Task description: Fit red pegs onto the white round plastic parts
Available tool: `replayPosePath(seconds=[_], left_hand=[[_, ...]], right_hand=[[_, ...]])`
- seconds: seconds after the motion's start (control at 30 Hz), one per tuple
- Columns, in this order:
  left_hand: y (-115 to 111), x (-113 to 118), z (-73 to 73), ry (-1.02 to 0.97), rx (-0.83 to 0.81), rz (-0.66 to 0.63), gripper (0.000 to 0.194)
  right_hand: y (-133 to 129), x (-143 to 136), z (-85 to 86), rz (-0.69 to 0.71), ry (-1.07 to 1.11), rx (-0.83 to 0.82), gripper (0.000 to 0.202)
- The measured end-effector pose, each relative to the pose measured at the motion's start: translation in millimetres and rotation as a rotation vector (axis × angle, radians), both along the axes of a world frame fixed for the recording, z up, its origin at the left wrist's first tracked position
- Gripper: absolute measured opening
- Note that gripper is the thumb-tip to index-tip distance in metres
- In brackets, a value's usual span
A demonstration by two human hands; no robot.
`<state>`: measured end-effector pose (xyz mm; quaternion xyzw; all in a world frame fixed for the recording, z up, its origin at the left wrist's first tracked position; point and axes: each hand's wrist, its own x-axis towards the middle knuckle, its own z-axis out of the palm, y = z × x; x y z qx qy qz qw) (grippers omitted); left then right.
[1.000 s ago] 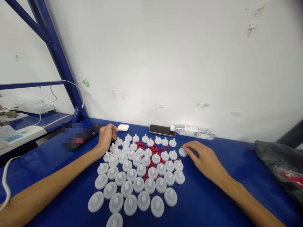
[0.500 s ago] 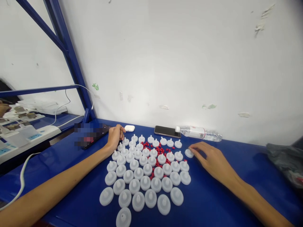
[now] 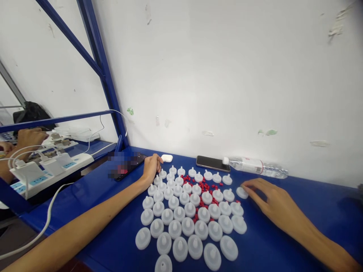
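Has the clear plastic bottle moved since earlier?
No: the bottle keeps its white cap at the right end of the black rectangular phone; only the view shifted.

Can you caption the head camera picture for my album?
Right hand at a white disc, left hand beside a white case, red bits among more discs.

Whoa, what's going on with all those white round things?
A person's right hand is touching one white disc beside the others. The left hand is curled near a small white case; I can't tell if it holds anything. Many more white discs with stems are spread over a blue table, with little red pieces scattered among them.
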<state>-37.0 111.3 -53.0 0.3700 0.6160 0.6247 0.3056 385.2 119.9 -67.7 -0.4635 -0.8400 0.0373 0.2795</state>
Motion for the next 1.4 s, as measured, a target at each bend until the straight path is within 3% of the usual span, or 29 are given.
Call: replayPosePath(seconds=[0.97, 1.4], left_hand=[[1.0, -1.2, -2.7, 0.041, -0.010, -0.047, 0.028], [-0.5, 1.8, 0.5, 0.058, -0.006, -0.062, 0.039]], right_hand=[[-4.8, -3.0, 8.8, 0.008, -0.042, -0.027, 0.029], [-8.8, -5.8, 12.7, 0.000, -0.032, -0.007, 0.028]])
